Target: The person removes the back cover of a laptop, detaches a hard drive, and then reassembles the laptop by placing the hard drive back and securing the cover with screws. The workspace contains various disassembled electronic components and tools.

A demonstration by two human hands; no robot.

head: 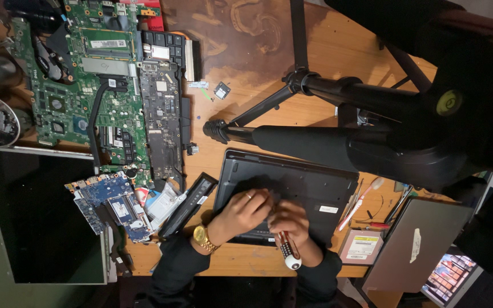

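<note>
The person works over a dark grey laptop (292,182) lying upside down, base up, near the front edge of the wooden table (338,51). The left hand (243,210), with a ring and a gold wristwatch (203,238), rests curled on the laptop's base near its front edge, fingers pressed down on the panel; whether it pinches anything small cannot be told. The right hand (289,219) sits just beside it, touching it, and is closed around a screwdriver (288,251) with a black, red and white handle that points back toward the person's body; its tip is hidden under the fingers.

The laptop looks like a stiff, flat plastic shell, moderately heavy, and likely smooth enough to slide on the wood; it seems best steadied by a flat palm on the base or gripped at its long edges, away from the hinge side. Any screws would be tiny and easy to lose.

To the left lie a long black battery pack (188,205), small blue circuit boards (109,202), large green motherboards (87,85) and a bare display panel (35,217). A black tripod (338,114) stands over the table behind the laptop. To the right lie a white-handled brush (360,202), a flat optical drive (362,246) and a closed grey laptop (415,245)
</note>
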